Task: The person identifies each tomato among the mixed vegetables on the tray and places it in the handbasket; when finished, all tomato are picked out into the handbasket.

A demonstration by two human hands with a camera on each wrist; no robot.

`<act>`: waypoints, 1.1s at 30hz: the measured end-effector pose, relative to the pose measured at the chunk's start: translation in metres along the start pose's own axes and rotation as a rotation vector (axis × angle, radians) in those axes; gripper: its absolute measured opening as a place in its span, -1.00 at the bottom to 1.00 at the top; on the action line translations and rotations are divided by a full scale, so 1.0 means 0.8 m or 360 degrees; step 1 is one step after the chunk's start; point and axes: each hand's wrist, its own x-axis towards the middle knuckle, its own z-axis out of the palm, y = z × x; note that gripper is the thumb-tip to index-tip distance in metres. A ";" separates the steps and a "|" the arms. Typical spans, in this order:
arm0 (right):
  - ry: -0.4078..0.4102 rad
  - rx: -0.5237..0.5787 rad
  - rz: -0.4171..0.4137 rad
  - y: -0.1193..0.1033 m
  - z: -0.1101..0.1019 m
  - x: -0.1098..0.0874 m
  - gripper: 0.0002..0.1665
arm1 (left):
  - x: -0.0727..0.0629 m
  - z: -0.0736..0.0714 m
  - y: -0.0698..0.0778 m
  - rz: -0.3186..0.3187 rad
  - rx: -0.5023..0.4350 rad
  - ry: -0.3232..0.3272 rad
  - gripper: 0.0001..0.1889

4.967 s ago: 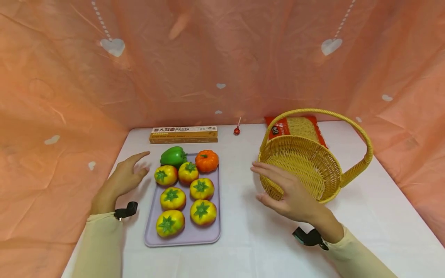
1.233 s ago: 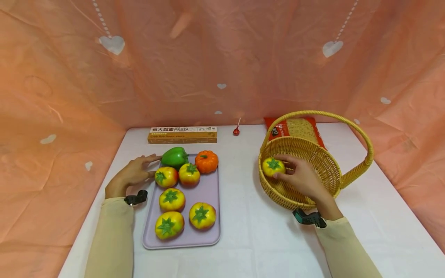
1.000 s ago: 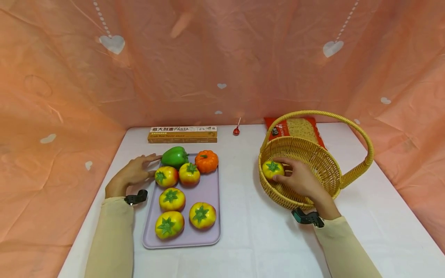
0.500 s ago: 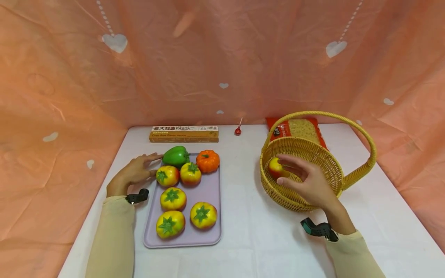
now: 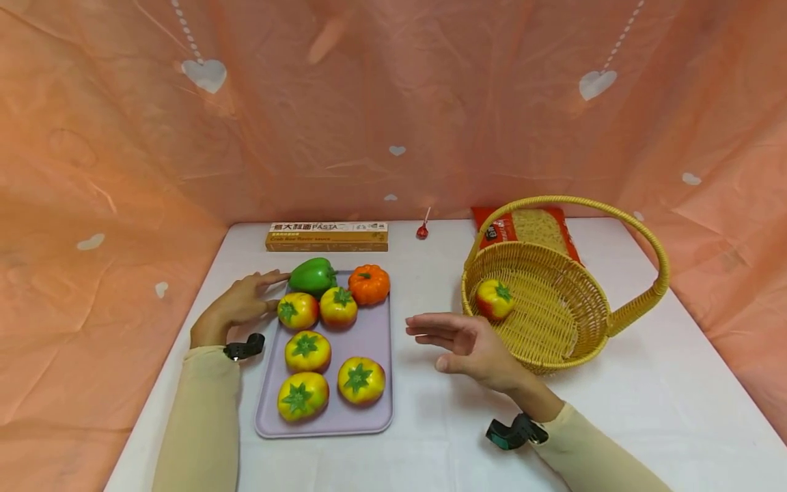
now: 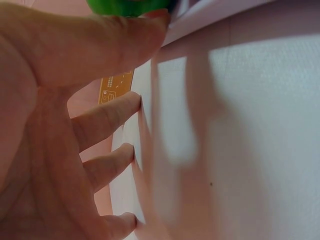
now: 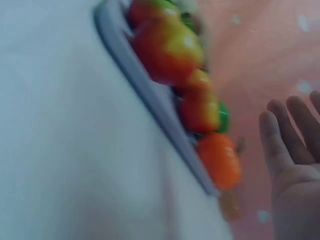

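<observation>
My left hand (image 5: 238,305) rests at the upper left edge of the lilac tray (image 5: 369,425). Its index fingertip reaches the green bell pepper (image 5: 312,276), while in the left wrist view the thumb (image 6: 95,42) lies at the tray's edge and the other fingertips touch the white cloth. Between tray and basket hangs my right hand (image 5: 470,352), fingers extended, thumb apart and holding nothing. One yellow-red fruit with a star-shaped green calyx (image 5: 494,299) lies inside the wicker basket (image 5: 591,352), at its left. Several similar fruits (image 5: 361,381) and an orange pumpkin (image 5: 369,284) lie on the tray.
A pasta box (image 5: 327,238) lies behind the tray, with a red lollipop (image 5: 422,230) to its right. A red bag of pasta (image 5: 541,229) lies behind the basket. The basket's tall handle (image 5: 660,266) arches over its right side. An orange curtain (image 5: 393,102) encloses the table.
My right hand has taken a fruit from the tray's right column into the basket, let it go, and moved back left. My left hand has moved in against the tray and stayed there.
</observation>
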 end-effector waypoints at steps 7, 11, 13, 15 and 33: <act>-0.0131 -0.0109 0.0255 0.032 0.026 0.020 -0.21 | -0.001 -0.001 0.002 -0.0014 -0.0022 0.0002 -0.29; -0.0200 -0.0451 0.0318 0.041 0.043 0.032 -0.13 | -0.001 -0.001 0.003 -0.0014 -0.0025 0.0001 -0.28; -0.0234 -0.0653 0.0286 0.043 0.051 0.039 -0.11 | -0.001 -0.001 0.003 -0.0009 -0.0022 0.0001 -0.29; -0.0257 -0.0814 0.0253 0.045 0.058 0.046 -0.14 | -0.001 -0.001 0.003 0.0001 -0.0020 0.0003 -0.29; -0.0085 -0.0772 0.0319 -0.013 0.020 0.008 -0.29 | -0.002 0.000 0.001 -0.0040 -0.0052 -0.0007 -0.28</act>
